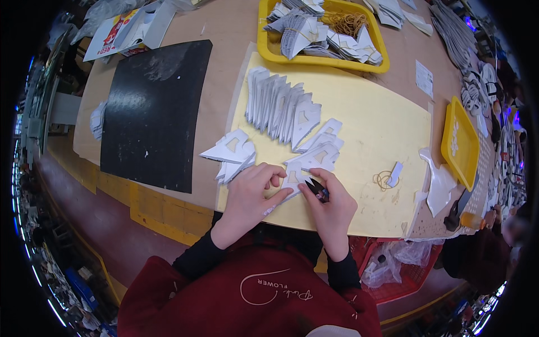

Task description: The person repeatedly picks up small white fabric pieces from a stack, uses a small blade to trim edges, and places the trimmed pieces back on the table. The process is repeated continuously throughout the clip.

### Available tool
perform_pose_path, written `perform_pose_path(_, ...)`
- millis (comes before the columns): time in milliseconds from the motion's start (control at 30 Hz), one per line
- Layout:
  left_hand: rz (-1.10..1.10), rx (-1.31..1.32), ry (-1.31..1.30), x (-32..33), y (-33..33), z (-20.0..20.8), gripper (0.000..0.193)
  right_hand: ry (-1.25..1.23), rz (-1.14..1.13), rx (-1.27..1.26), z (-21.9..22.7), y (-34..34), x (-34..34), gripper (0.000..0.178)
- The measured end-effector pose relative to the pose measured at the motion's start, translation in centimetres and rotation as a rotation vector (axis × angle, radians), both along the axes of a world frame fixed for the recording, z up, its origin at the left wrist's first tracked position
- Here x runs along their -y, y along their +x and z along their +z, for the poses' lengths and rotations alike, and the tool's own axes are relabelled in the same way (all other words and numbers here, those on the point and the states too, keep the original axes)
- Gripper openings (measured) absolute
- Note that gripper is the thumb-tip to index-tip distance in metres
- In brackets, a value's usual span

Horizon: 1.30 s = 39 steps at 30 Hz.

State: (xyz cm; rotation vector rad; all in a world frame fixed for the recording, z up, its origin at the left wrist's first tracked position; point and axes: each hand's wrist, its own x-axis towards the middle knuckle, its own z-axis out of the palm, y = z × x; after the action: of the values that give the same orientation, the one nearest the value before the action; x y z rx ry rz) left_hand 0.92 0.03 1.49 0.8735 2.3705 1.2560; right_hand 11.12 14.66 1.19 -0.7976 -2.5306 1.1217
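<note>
My left hand [251, 194] pinches the lower left edge of a white cut piece [292, 181] with a window-like hole in it. My right hand [332, 206] has its thumb at the right edge of this piece, and a small pair of black-bladed thread snips [318, 189] sits in its grip. Just beyond my hands lies a fanned pile of similar white pieces [323, 154]. Another small pile [230, 150] rests at the left, next to my left hand. A long row of stacked white pieces [281, 104] leans farther back.
A yellow tray [325, 63] with bundled pieces and rubber bands stands at the back. To the left lies a black mat [154, 115]. Rubber bands [385, 180] lie at the right, near a smaller yellow tray [470, 163]. A red basket [410, 281] stands below the table edge.
</note>
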Motion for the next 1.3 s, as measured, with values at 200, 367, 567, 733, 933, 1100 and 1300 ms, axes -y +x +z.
perform_pose_path(200,0.006,0.012,-0.035,0.1,0.1,-0.4,0.024,-0.015,0.004,0.014,0.1,0.1,-0.1,0.033)
perform_pose_path(367,0.017,0.024,-0.037,-0.3,0.2,0.4,0.024,-0.008,0.002,-0.027,-0.2,0.0,-0.1,0.033)
perform_pose_path(567,-0.126,-0.082,-0.003,0.9,-0.3,-0.6,0.03,-0.086,0.002,-0.195,-1.5,0.4,-0.1,0.024)
perform_pose_path(733,-0.104,-0.183,-0.002,0.0,0.9,0.0,0.026,-0.429,-0.096,-0.274,-0.5,1.5,-0.8,0.006)
perform_pose_path(933,-0.125,-0.19,-0.059,-1.1,2.3,0.0,0.023,-0.547,-0.132,-0.418,-0.9,2.0,-1.0,0.01)
perform_pose_path(1100,-0.171,0.006,0.053,0.3,0.7,0.7,0.021,-0.602,-0.207,-0.538,-1.3,2.0,-1.2,0.025)
perform_pose_path(1300,0.326,0.044,-0.093,5.4,-3.5,3.6,0.035,-0.588,-0.254,-0.59,-2.3,2.0,-1.5,0.036)
